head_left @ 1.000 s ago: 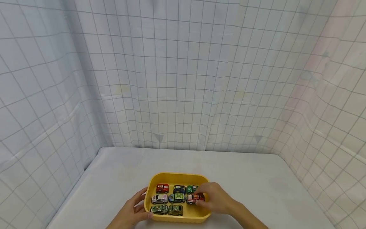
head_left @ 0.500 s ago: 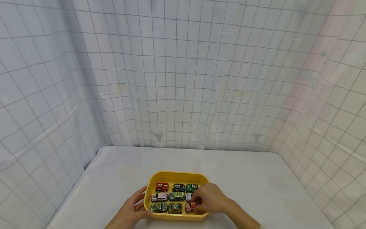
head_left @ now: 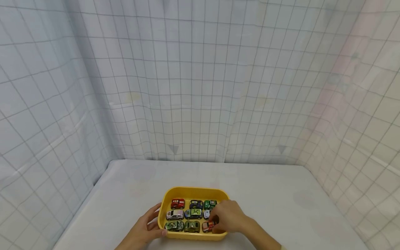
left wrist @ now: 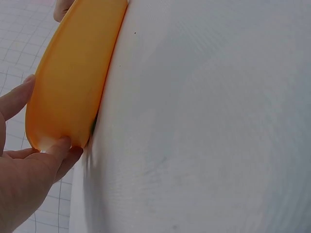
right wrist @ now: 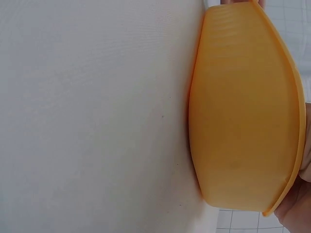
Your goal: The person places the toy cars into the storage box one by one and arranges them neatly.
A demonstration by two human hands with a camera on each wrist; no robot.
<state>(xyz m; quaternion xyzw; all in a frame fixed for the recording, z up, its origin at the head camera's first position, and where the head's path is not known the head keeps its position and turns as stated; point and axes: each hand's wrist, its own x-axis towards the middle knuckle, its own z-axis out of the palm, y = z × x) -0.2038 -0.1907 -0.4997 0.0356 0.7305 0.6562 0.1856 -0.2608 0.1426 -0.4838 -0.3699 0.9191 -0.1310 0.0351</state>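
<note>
A yellow plastic tray [head_left: 196, 237] lies on the white table, holding several small toy cars in three rows. My left hand [head_left: 144, 227] grips its left end, with the thumb at the near corner and the fingers along the outer wall. The left wrist view shows these fingertips against the tray wall [left wrist: 77, 73]. Inside the near right corner, my right hand [head_left: 229, 217] pinches a red and orange toy car [head_left: 207, 227], partly hidden by the fingers. Right behind it a white and blue toy car [head_left: 206, 214] is also partly covered by this hand.
Beside the pinched car sits an olive toy car [head_left: 192, 226], with a green camouflage one [head_left: 174, 226] to its left. A red car [head_left: 177, 203] is in the far left corner. White gridded curtains [head_left: 193, 86] enclose the table [head_left: 265, 194] at the back and sides.
My right hand has brought the red and orange car toward the tray's near right corner, uncovering the white and blue car behind it. My left hand has stayed on the tray.
</note>
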